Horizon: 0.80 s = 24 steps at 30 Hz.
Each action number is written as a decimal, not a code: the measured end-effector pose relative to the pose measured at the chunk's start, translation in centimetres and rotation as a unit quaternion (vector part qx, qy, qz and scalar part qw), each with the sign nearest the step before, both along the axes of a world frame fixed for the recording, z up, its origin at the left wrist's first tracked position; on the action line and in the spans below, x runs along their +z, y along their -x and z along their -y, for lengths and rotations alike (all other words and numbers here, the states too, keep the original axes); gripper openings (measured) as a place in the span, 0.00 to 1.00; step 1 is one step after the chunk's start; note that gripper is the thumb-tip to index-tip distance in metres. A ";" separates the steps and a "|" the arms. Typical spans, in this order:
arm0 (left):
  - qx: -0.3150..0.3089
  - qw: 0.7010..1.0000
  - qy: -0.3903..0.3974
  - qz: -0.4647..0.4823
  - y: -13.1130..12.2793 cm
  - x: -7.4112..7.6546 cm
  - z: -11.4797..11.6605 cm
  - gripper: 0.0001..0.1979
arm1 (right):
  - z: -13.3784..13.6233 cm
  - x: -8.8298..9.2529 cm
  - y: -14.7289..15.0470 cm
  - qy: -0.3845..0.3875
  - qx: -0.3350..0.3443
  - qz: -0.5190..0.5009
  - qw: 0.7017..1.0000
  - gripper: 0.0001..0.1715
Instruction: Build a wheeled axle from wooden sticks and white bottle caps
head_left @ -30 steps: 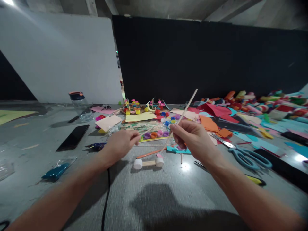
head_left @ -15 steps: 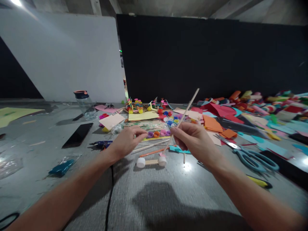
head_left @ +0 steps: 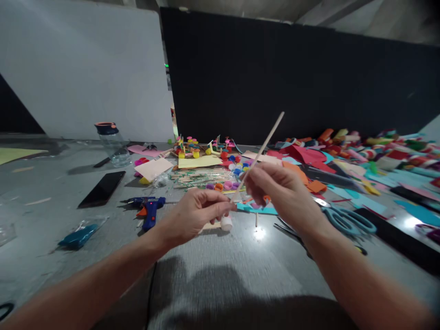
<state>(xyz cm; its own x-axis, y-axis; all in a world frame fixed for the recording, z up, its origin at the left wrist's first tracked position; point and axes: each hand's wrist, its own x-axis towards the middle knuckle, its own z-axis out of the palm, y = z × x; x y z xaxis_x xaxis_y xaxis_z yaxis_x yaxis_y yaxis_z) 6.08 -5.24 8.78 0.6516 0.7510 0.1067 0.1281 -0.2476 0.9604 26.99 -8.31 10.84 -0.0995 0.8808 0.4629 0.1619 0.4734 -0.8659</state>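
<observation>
Fingers of my right hand [head_left: 275,188] are closed round a thin wooden stick [head_left: 270,137], which slants from upper right to lower left. At the stick's lower end, the thumb and fingertips of my left hand [head_left: 197,213] pinch together on it; the exact contact is partly hidden. Just below my left fingertips lies a small piece with a white bottle cap [head_left: 226,223] on pale sticks, its left part covered by the hand. Left of that hand rests a blue glue gun [head_left: 150,213].
Several coloured bottle caps [head_left: 227,185], bundled wooden sticks [head_left: 202,176] and paper sheets [head_left: 199,162] lie behind my hands. Blue-handled scissors [head_left: 349,220] are at the right. A phone [head_left: 102,189], water bottle [head_left: 113,145] and teal packet [head_left: 79,235] are at the left.
My left hand has moved right and down to the stick's lower end, now covering part of the capped piece. The view has shifted, and more of the glue gun shows.
</observation>
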 end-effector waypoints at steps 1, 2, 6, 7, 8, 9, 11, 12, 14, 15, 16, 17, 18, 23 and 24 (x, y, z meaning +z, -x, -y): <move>0.014 1.000 0.001 0.009 0.0 0.0 -0.1 0.10 | 0.2 0.6 -0.6 -0.016 -0.014 0.010 1.000 0.20; 0.028 0.999 -0.002 0.018 0.0 -0.1 -0.1 0.09 | 0.4 1.1 -1.3 -0.030 -0.031 0.023 0.999 0.18; 0.069 0.994 -0.054 0.061 0.2 0.2 -0.3 0.08 | 0.7 0.5 -2.8 -0.024 -0.056 0.204 0.977 0.15; 0.074 0.992 -0.067 0.073 0.3 0.3 -0.3 0.08 | 0.7 -0.4 -2.7 -0.015 -0.047 0.274 0.961 0.13; 0.080 0.990 -0.079 0.083 0.4 0.5 -0.3 0.08 | 0.6 -1.5 -2.4 -0.003 -0.030 0.327 0.944 0.10; 0.084 0.989 -0.086 0.087 0.5 0.7 -0.4 0.07 | 0.4 -2.7 -2.0 0.003 -0.022 0.355 0.935 0.06; 0.092 0.987 -0.095 0.087 0.7 1.0 -0.5 0.07 | -0.1 -5.3 -1.0 -0.003 -0.015 0.395 0.919 0.07; 0.095 0.987 -0.099 0.085 0.9 1.1 -0.6 0.07 | -0.5 -6.5 -0.5 -0.008 -0.017 0.408 0.913 0.09; 0.093 0.987 -0.109 0.077 1.1 1.0 -0.9 0.08 | -1.2 -8.3 0.2 -0.015 -0.012 0.427 0.904 0.11; 0.090 0.987 -0.112 0.067 1.3 0.8 -1.1 0.08 | -1.6 -8.9 0.4 -0.017 -0.009 0.431 0.902 0.11; 0.087 0.989 -0.111 0.052 1.5 0.5 -1.3 0.08 | -2.0 -9.4 0.4 -0.016 -0.006 0.433 0.901 0.12; 0.087 0.990 -0.106 0.032 1.8 0.1 -1.6 0.08 | -2.2 -9.8 0.4 -0.014 -0.004 0.432 0.902 0.11; 0.093 0.991 -0.099 0.009 2.2 -0.5 -1.7 0.07 | -2.4 -10.1 0.4 -0.012 -0.004 0.430 0.903 0.11; 0.155 0.982 -0.085 -0.066 4.8 -4.3 -1.4 0.05 | -2.5 -10.7 0.0 -0.003 0.004 0.422 0.907 0.09; 0.164 0.979 -0.090 -0.082 5.4 -5.0 -1.2 0.05 | -2.4 -10.8 -0.1 -0.002 0.004 0.421 0.907 0.10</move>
<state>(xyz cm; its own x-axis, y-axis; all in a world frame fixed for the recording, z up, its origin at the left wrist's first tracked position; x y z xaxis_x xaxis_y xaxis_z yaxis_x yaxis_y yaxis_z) 0.72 -4.06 3.82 0.3972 0.9018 0.1705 0.3781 -0.3300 0.8650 27.05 -5.91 0.07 -0.4265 0.8767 0.2227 0.7612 0.4809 -0.4352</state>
